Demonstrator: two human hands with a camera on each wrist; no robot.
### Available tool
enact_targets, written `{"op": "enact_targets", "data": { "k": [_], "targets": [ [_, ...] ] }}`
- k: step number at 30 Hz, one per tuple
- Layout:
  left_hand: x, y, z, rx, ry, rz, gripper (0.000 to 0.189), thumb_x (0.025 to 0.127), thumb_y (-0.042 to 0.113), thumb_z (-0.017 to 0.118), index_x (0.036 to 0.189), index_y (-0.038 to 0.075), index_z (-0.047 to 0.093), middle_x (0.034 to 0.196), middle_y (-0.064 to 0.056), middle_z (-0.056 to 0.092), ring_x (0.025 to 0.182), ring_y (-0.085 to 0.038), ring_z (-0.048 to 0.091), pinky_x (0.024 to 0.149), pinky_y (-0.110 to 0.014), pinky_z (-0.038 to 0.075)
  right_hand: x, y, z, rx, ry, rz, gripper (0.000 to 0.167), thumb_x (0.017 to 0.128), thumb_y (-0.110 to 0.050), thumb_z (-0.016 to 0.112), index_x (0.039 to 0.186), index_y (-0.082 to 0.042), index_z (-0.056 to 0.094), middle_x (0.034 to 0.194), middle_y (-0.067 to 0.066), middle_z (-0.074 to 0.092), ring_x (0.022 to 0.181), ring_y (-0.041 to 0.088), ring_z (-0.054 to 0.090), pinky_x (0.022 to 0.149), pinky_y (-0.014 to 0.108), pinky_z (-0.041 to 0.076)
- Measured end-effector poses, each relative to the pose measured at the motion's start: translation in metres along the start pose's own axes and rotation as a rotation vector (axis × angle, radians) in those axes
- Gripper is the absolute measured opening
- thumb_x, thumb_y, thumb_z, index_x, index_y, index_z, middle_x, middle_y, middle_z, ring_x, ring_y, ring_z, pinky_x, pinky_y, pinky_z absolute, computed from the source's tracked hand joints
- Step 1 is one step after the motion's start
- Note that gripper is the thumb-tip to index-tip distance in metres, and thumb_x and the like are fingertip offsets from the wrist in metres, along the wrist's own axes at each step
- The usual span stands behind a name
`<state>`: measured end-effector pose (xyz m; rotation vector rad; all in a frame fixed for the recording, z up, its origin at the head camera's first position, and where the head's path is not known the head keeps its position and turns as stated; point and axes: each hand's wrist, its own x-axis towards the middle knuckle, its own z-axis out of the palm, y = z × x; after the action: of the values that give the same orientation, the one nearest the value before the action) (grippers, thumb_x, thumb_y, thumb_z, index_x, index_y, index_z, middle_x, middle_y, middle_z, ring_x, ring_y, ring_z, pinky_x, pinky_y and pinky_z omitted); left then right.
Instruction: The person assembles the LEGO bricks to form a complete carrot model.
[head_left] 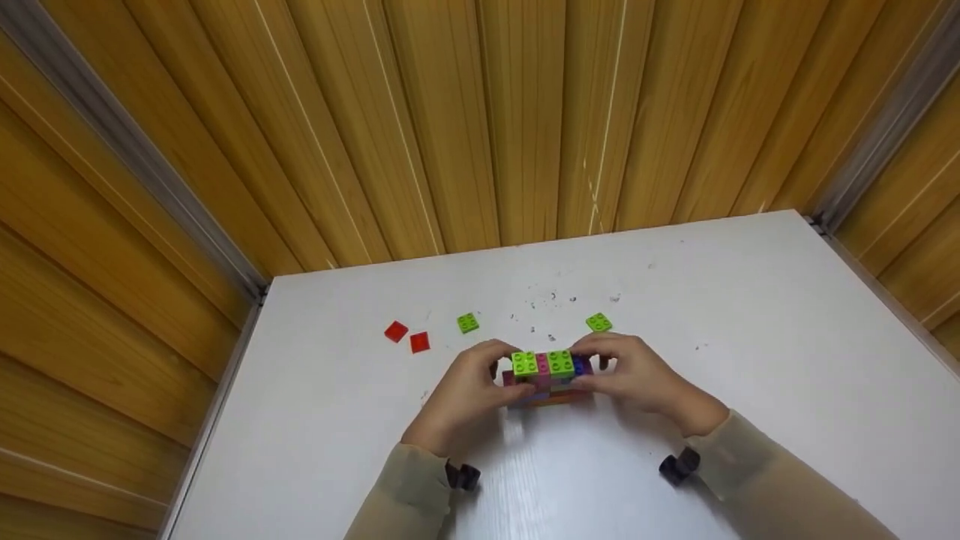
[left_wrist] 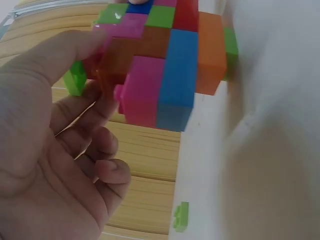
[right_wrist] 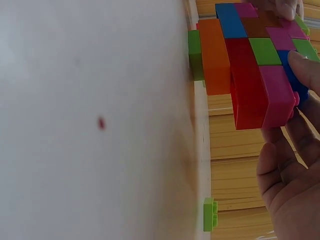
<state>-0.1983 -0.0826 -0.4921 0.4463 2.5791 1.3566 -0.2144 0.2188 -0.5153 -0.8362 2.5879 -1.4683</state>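
Observation:
A built-up block of toy building bricks (head_left: 541, 381) stands on the white table between both hands. Its layers mix pink, brown, blue, red, orange and green, and two light green bricks cap the top with pink between them. My left hand (head_left: 471, 379) grips its left end, thumb on the near side. At the right end, my right hand (head_left: 641, 375) holds the block near a blue brick (right_wrist: 296, 77), its thumb also on the near face. From the left wrist, a pink brick (left_wrist: 142, 90) and a blue brick (left_wrist: 177, 80) show at the stepped end.
Two red pieces (head_left: 396, 331) lie behind and left of the block. Behind it rest a loose green brick (head_left: 468, 323) and, farther right, another green brick (head_left: 598, 322). Wood-patterned panels (head_left: 517, 127) rise along the table's back edge and both sides.

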Motion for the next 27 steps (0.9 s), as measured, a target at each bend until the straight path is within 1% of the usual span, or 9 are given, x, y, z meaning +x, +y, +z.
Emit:
{"op": "enact_targets", "data": {
  "k": [2, 5, 9, 11, 13, 17, 21, 25, 27],
  "targets": [
    [0.001, -0.003, 0.000, -0.021, -0.007, -0.025, 0.041, 0.094, 0.032, 0.095, 0.132, 0.034, 0.080, 0.129, 0.013, 0.075, 0.115, -0.018, 0.063, 0.110, -0.045, 0.059, 0.002, 0.000, -0.001, -0.002, -0.016, 0.012, 0.036, 0.097, -0.023, 0.091, 0.131, -0.012, 0.083, 0.130, 0.007, 0.082, 0.107, 0.009, 0.067, 0.093, 0.030, 0.055],
    [0.002, -0.005, 0.001, -0.043, -0.014, -0.054, 0.040, 0.094, 0.032, 0.095, 0.130, 0.035, 0.079, 0.128, 0.014, 0.074, 0.113, -0.018, 0.062, 0.105, -0.041, 0.058, 0.006, -0.001, -0.007, 0.001, -0.025, 0.044, 0.037, 0.104, -0.025, 0.083, 0.138, -0.010, 0.080, 0.132, 0.007, 0.082, 0.110, 0.008, 0.069, 0.097, 0.029, 0.057],
    [0.003, -0.007, 0.000, -0.065, -0.019, -0.042, 0.038, 0.095, 0.030, 0.094, 0.130, 0.034, 0.079, 0.129, 0.014, 0.075, 0.112, -0.018, 0.062, 0.103, -0.040, 0.057, 0.015, -0.004, -0.021, -0.003, 0.042, 0.093, 0.035, 0.113, -0.028, 0.072, 0.143, -0.009, 0.077, 0.133, 0.007, 0.083, 0.112, 0.010, 0.072, 0.099, 0.026, 0.057],
    [0.003, -0.008, 0.000, -0.073, -0.024, -0.037, 0.037, 0.096, 0.029, 0.094, 0.130, 0.033, 0.079, 0.129, 0.014, 0.075, 0.112, -0.017, 0.063, 0.104, -0.040, 0.058, 0.020, -0.003, -0.030, -0.014, 0.088, 0.117, 0.034, 0.113, -0.029, 0.072, 0.141, -0.010, 0.079, 0.132, 0.007, 0.084, 0.112, 0.014, 0.073, 0.099, 0.027, 0.057],
    [0.003, -0.008, 0.000, -0.081, -0.029, -0.054, 0.039, 0.095, 0.029, 0.094, 0.131, 0.034, 0.079, 0.130, 0.014, 0.075, 0.113, -0.017, 0.064, 0.106, -0.041, 0.059, 0.026, -0.002, -0.038, -0.039, 0.123, 0.149, 0.033, 0.111, -0.029, 0.075, 0.138, -0.011, 0.080, 0.132, 0.007, 0.084, 0.112, 0.018, 0.072, 0.099, 0.029, 0.056],
    [0.003, -0.008, 0.000, -0.082, -0.034, -0.102, 0.043, 0.094, 0.030, 0.095, 0.132, 0.037, 0.078, 0.131, 0.014, 0.074, 0.117, -0.018, 0.065, 0.113, -0.043, 0.060, 0.038, 0.005, -0.049, -0.097, 0.150, 0.230, 0.030, 0.108, -0.022, 0.077, 0.136, -0.010, 0.081, 0.135, 0.010, 0.083, 0.118, 0.026, 0.070, 0.101, 0.037, 0.054],
    [0.003, -0.008, 0.002, -0.074, -0.036, -0.114, 0.042, 0.093, 0.032, 0.096, 0.131, 0.037, 0.079, 0.130, 0.013, 0.074, 0.118, -0.019, 0.065, 0.116, -0.046, 0.059, 0.047, 0.017, -0.054, -0.142, 0.135, 0.293, 0.033, 0.108, -0.012, 0.073, 0.140, -0.006, 0.078, 0.139, 0.015, 0.080, 0.124, 0.033, 0.069, 0.098, 0.037, 0.053],
    [0.004, -0.007, 0.004, -0.095, -0.047, -0.118, 0.043, 0.093, 0.031, 0.096, 0.132, 0.036, 0.078, 0.131, 0.013, 0.075, 0.120, -0.019, 0.066, 0.119, -0.049, 0.058, 0.051, 0.028, -0.053, -0.181, 0.082, 0.329, 0.036, 0.107, -0.008, 0.071, 0.142, -0.004, 0.077, 0.138, 0.021, 0.077, 0.117, 0.034, 0.066, 0.090, 0.036, 0.053],
    [0.003, -0.007, 0.005, -0.109, -0.050, -0.123, 0.043, 0.093, 0.030, 0.096, 0.132, 0.036, 0.078, 0.131, 0.013, 0.075, 0.121, -0.019, 0.066, 0.121, -0.050, 0.058, 0.051, 0.033, -0.051, -0.197, 0.046, 0.349, 0.037, 0.106, -0.008, 0.072, 0.143, -0.004, 0.076, 0.141, 0.022, 0.075, 0.115, 0.035, 0.064, 0.093, 0.042, 0.056]
  ]
}}
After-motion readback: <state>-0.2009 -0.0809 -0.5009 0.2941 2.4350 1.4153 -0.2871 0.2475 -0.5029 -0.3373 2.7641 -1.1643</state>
